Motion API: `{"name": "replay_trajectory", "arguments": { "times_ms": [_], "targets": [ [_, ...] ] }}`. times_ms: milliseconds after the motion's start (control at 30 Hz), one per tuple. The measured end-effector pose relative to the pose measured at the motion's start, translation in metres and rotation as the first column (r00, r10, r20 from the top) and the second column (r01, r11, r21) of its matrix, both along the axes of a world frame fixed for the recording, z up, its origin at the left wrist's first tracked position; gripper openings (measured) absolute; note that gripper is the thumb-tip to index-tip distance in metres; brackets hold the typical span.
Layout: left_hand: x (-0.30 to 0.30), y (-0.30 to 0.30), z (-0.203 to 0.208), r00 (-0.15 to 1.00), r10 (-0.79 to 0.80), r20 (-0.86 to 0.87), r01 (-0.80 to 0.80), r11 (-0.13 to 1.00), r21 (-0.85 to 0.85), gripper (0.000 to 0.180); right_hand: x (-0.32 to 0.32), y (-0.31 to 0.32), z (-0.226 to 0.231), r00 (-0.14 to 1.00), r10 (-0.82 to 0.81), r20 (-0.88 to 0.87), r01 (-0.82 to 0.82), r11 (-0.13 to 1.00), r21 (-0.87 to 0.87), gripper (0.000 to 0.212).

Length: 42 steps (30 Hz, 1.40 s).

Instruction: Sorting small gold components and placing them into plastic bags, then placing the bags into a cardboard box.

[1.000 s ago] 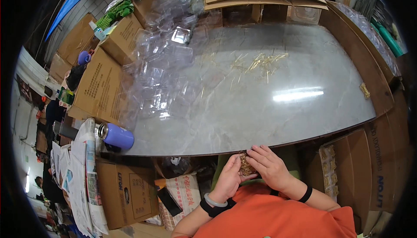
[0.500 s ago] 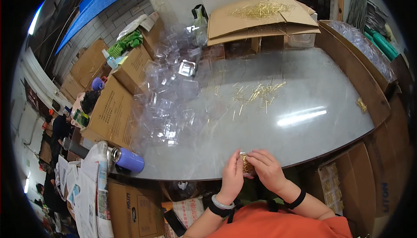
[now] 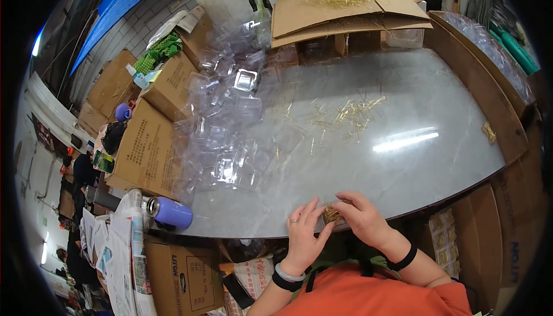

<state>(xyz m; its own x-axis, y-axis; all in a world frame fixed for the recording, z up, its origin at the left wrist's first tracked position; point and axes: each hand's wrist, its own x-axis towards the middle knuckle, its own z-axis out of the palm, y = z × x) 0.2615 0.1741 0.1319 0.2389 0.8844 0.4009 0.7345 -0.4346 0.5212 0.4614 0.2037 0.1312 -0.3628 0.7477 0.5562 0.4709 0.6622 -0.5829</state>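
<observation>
At the table's front edge, a small clear plastic box [image 3: 332,214] filled with thin golden pins is between my two hands. My left hand [image 3: 304,236] grips its left side, with fingers along the far side and thumb on the near side. Curled over the right side of the same box is my right hand [image 3: 367,225], its fingertips at the top. The hands partly cover the box, so I cannot tell whether a lid is on it. Farther up the table lies a loose scatter of golden pins [image 3: 358,113].
Many clear plastic boxes [image 3: 227,120] are heaped on the table's left. A purple bottle [image 3: 171,212] stands at the front left corner. Cardboard [image 3: 322,22] bearing more golden pins spans the back. A small golden bundle [image 3: 489,133] lies by the cardboard wall at right.
My left hand has turned and spread its fingers around the box. My right hand has shifted slightly right, leaving more of the golden pins showing. The whole view has tilted a little.
</observation>
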Motion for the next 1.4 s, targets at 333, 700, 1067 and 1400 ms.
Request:
{"name": "replay_trajectory", "arguments": {
  "times_ms": [333, 700, 1067, 1400],
  "targets": [
    [0.003, 0.003, -0.003, 0.989, -0.05, 0.136, 0.052, 0.999, -0.012, 0.055, 0.011, 0.01, 0.006, 0.985, 0.173, 0.017, -0.171, 0.983, -0.069, 0.042],
    [0.012, 0.002, -0.01, 0.974, -0.154, 0.167, 0.151, 0.988, 0.027, 0.066, 0.01, -0.018, 0.003, 0.976, -0.211, 0.05, 0.213, 0.977, -0.021, 0.06],
    [0.021, 0.0, -0.005, 0.991, -0.133, 0.006, 0.133, 0.99, 0.045, 0.058, 0.006, -0.018, 0.002, 0.955, -0.297, 0.016, 0.298, 0.954, -0.039, 0.055],
    [0.02, -0.002, -0.017, 0.992, -0.116, -0.043, 0.12, 0.988, 0.097, 0.056, -0.004, -0.016, 0.005, 0.919, -0.309, 0.245, 0.257, 0.94, 0.224, 0.044]
  ]
}}
